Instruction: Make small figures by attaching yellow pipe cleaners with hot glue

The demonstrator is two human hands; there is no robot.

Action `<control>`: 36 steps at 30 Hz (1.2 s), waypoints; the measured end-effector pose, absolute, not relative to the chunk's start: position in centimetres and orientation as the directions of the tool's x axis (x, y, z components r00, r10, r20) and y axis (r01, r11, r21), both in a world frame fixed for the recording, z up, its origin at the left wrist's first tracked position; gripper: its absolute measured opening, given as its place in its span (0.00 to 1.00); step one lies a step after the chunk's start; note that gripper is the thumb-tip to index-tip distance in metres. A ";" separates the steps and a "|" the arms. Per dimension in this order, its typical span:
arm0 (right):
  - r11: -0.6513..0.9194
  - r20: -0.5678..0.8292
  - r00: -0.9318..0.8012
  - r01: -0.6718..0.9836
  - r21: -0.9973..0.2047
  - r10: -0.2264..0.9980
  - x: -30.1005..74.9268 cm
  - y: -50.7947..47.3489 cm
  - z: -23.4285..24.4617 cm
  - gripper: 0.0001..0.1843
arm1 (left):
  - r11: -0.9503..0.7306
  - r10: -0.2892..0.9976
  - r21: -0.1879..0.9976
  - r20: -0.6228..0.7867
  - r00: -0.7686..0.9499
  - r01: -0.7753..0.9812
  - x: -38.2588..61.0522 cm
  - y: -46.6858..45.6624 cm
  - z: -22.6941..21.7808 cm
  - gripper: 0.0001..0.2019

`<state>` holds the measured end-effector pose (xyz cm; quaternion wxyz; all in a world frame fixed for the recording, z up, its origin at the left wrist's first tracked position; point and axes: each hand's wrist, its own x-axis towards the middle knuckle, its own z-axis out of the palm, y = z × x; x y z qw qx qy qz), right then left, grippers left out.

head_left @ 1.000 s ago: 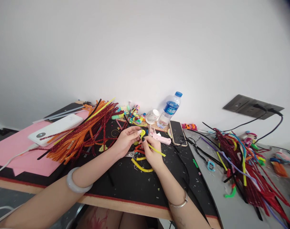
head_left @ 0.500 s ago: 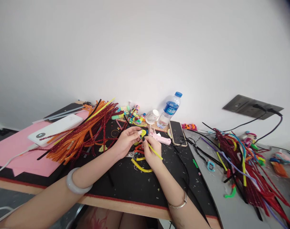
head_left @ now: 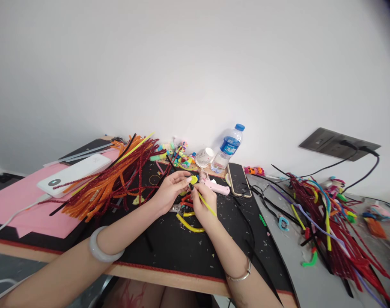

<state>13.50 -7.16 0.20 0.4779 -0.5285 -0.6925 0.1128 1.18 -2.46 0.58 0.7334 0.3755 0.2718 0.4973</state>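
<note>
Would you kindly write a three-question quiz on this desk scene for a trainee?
1. Which colour is the pipe cleaner running from the fingertips of the right hand?
A) blue
B) yellow
C) purple

2. True or false: the white bangle is on the right forearm.

3. Fill the gap: the paper cup is next to a capped ____.

Key:
1. B
2. False; it is on the left forearm.
3. Bottle
</note>
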 end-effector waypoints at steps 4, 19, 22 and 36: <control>0.419 0.540 0.007 0.623 -0.661 0.841 13.6 -7.1 0.2 0.12 | 0.212 0.932 0.831 -0.014 0.363 -0.514 1.2 -2.6 0.6 0.13; 0.332 0.442 0.134 0.480 -0.812 0.887 13.6 -6.9 -0.1 0.14 | 0.002 0.959 0.931 0.102 0.266 -0.364 1.4 -2.8 1.0 0.13; 0.305 0.396 0.161 0.407 -0.861 0.904 13.5 -6.9 -0.2 0.14 | -0.060 0.959 0.947 0.143 0.246 -0.317 1.3 -2.9 1.2 0.13; 0.229 0.269 0.212 0.198 -0.953 0.939 13.0 -7.0 0.9 0.13 | -0.290 0.937 0.953 0.302 0.173 -0.093 1.2 -3.0 0.7 0.14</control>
